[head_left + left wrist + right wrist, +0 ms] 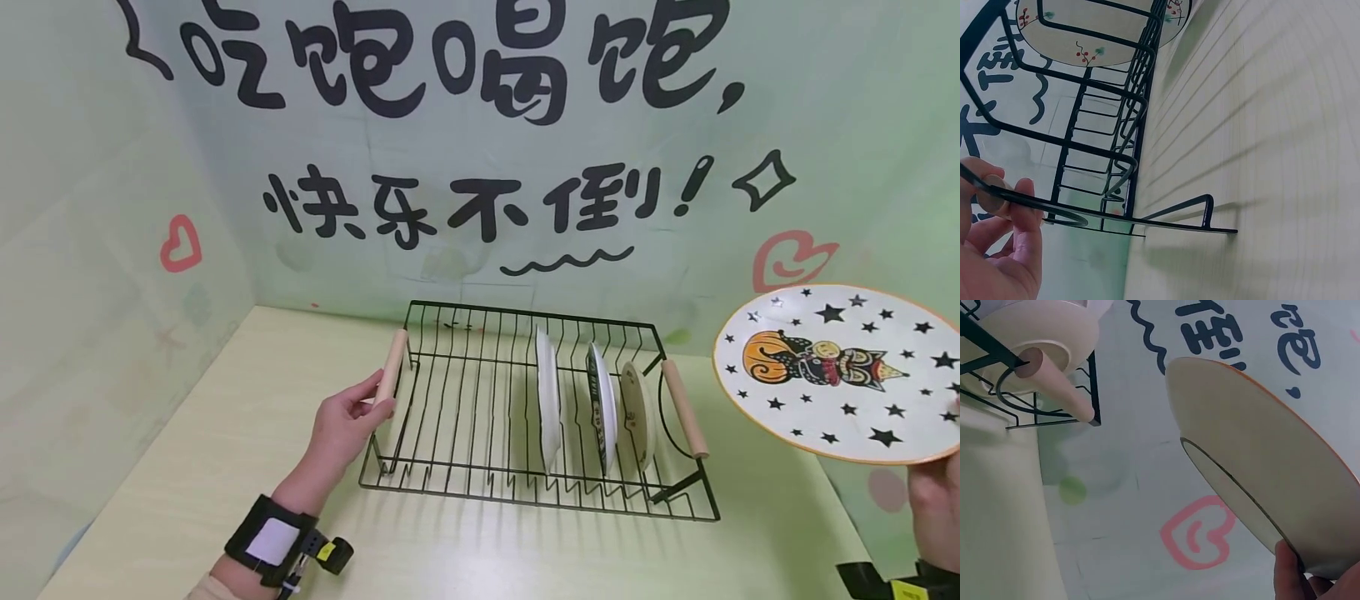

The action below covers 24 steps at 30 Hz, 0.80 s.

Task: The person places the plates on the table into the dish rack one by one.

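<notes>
A black wire dish rack [525, 313] with wooden handles stands on the table. My left hand [341, 425] grips its left handle [392, 364], fingers and thumb around the wood. Off to the right and above the table, my right hand [932, 508] holds an oval plate [810, 417] by its edge. Black stars and an owl on a pumpkin decorate its white face, and the rim is orange. The right wrist view shows its pale underside [1241, 431]. Three plates stand upright in the rack: a white one [548, 400], a dark-patterned one [602, 408] and a cream one [636, 408].
The rack's right handle [684, 408] lies between the cream plate and the held plate. Behind the table [480, 558] hangs a printed backdrop [465, 150] with large black characters. The table's right edge runs below the held plate.
</notes>
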Available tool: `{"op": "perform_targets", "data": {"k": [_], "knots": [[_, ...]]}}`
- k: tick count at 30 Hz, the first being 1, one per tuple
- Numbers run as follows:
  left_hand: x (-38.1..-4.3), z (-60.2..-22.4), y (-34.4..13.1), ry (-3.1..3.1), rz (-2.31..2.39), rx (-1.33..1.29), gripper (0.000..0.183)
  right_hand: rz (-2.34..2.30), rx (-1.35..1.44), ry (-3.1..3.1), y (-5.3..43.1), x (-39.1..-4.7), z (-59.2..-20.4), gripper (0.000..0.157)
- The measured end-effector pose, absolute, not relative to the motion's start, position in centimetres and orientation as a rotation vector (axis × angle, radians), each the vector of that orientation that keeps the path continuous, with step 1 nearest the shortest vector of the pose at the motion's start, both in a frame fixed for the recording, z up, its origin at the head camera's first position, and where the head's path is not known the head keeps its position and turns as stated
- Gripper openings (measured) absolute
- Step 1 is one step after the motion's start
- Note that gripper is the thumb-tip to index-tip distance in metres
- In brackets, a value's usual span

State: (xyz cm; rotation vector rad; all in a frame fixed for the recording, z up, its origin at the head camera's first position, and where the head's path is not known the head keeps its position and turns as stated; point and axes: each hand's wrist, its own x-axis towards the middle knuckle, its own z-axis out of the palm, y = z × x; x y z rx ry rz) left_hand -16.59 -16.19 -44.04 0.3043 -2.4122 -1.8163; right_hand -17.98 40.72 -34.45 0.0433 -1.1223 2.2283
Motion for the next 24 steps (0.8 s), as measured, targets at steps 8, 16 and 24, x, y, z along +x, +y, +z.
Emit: {"op": "perform_targets", "data": {"k": [8, 16, 24], "knots": [[-16.7, -44.3, -16.2, -2.407, -1.828, 0.276, 0.057, 2.379, 0.173, -1.155, 40.1, -17.6, -31.8, 0.044], [-16.1, -44.6, -16.6, -2.409, -1.8, 0.288, 0.057, 2.265, -0.085, -1.436, 39.3, -18.1, -29.5, 0.043], [-16.1, -44.3, -16.9, -2.415, -1.822, 0.265, 0.057, 2.127, -0.168, -1.723, 38.4, -18.5, -26.7, 0.026]]}}
